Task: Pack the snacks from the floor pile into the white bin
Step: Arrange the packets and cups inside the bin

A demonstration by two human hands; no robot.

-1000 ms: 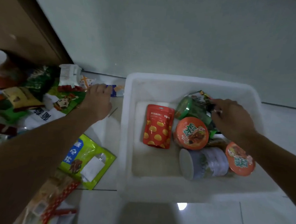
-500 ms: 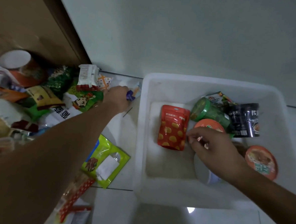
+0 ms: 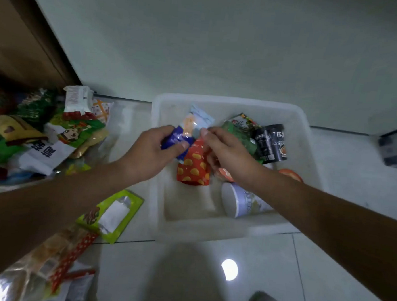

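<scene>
Between the two hands, just above the white plastic bin (image 3: 211, 235), hangs a crinkly foil snack packet, dark blue at one end and pale blue at the other (image 3: 191, 124). The left hand (image 3: 151, 147) curls its fingers and thumb round the dark end; the right hand (image 3: 225, 149) pinches the pale end's edge. This looks like the placing step, with the packet at the bin but not yet let go. The next move calls for lowering it flat and releasing with both hands, likely onto the bare bin bottom nearer than the hands.

Thin and glossy, the packet should flex and weigh little. Directly under the hands lies a flat red pouch with yellow spots (image 3: 192, 171). Beyond the right hand sit a shiny green wrapper (image 3: 238, 134) and a black cylindrical cup (image 3: 272, 143); below that wrist a pale lilac paper cup (image 3: 243, 202) lies on its side. Left of the left hand, the floor pile of soft printed bags (image 3: 54, 137) is still large.
</scene>
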